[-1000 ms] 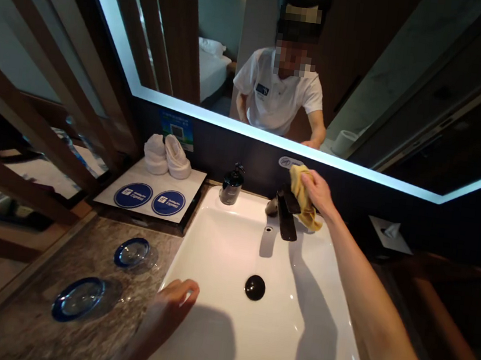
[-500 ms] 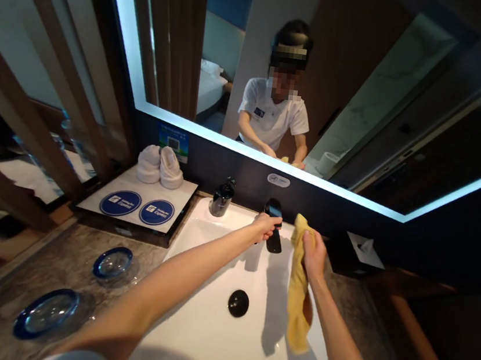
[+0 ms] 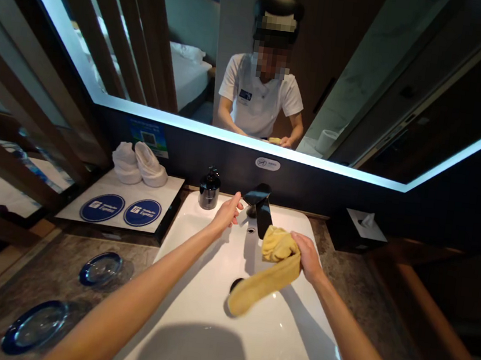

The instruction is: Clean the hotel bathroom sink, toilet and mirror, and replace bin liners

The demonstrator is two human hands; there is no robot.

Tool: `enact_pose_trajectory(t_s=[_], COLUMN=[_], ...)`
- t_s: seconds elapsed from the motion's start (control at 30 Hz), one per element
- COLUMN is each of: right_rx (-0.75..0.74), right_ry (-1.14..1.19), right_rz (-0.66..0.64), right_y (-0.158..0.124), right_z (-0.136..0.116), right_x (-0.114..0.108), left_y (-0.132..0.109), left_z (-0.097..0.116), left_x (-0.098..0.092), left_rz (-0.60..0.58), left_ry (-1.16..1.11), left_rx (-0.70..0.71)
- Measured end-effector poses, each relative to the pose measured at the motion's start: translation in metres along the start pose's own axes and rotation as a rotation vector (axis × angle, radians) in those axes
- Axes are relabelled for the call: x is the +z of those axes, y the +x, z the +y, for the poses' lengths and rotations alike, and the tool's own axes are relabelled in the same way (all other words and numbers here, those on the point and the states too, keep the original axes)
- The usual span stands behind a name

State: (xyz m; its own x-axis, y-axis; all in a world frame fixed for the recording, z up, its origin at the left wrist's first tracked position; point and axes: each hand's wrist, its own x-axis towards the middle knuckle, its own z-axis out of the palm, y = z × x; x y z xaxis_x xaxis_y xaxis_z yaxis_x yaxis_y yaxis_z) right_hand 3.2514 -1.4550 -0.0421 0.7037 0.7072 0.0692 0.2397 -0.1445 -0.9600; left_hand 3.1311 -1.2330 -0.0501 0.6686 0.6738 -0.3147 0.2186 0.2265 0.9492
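Leaning over stone counter & white sink basin, bottom centre of frame: R hand closed on bunched yellow cloth, cloth's end hanging by black drain plug; L hand open, fingers spread, holding nothing, near black tap

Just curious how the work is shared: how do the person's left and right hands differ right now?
The left hand is empty and open, while the right hand grips a yellow cloth. The left hand is nearer the black faucet than the right hand. Both are bare and above the white basin.
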Motion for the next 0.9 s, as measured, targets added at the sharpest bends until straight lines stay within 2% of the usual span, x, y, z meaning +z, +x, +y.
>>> enact_pose_trajectory(t_s=[0.07, 0.13, 0.2, 0.27, 0.33, 0.37, 0.43, 0.53, 0.6, 0.67, 0.73, 0.77, 0.83, 0.9], right_rx=[0.100, 0.043, -0.126, -0.322, -0.442, -0.452, -0.362, -0.086, 0.104, 0.209, 0.154, 0.088, -0.002, 0.045], right_ry=[0.069, 0.058, -0.030, -0.203, -0.369, -0.408, -0.384, -0.266, -0.145, 0.070, 0.281, 0.344, 0.404, 0.485], right_rz=[0.273, 0.426, 0.381, 0.202, 0.016, -0.053, -0.130, -0.112, 0.054, 0.369, 0.636, 0.670, 0.562, 0.425], right_y=[0.015, 0.035, 0.052, 0.060, 0.056, 0.050, 0.032, 0.003, -0.006, -0.002, 0.013, 0.022, 0.039, 0.047], right_z=[0.005, 0.003, -0.005, -0.014, -0.020, -0.020, -0.011, 0.021, 0.042, 0.051, 0.044, 0.036, 0.017, 0.002], right_x=[-0.009, -0.003, 0.018, 0.043, 0.056, 0.055, 0.039, 0.003, -0.010, -0.005, 0.014, 0.026, 0.052, 0.074], left_y=[-0.007, -0.011, -0.012, -0.012, -0.013, -0.014, -0.016, -0.016, -0.013, -0.009, -0.004, -0.003, -0.002, -0.006], left_z=[-0.011, -0.015, -0.013, -0.009, -0.007, -0.006, -0.005, 0.002, 0.013, 0.026, 0.036, 0.039, 0.039, 0.034], left_x=[0.015, 0.038, 0.064, 0.083, 0.089, 0.085, 0.063, 0.003, -0.036, -0.053, -0.040, -0.024, 0.018, 0.057], left_rz=[-0.031, -0.164, -0.270, -0.314, -0.334, -0.341, -0.289, -0.093, 0.005, 0.034, -0.040, -0.082, -0.087, 0.076], left_ry=[-0.239, -0.454, -0.620, -0.701, -0.696, -0.677, -0.627, -0.586, -0.529, -0.384, -0.220, -0.152, 0.022, 0.270], left_rx=[-0.200, -0.346, -0.343, -0.264, -0.248, -0.274, -0.339, -0.284, -0.177, -0.126, -0.158, -0.179, -0.147, -0.025])
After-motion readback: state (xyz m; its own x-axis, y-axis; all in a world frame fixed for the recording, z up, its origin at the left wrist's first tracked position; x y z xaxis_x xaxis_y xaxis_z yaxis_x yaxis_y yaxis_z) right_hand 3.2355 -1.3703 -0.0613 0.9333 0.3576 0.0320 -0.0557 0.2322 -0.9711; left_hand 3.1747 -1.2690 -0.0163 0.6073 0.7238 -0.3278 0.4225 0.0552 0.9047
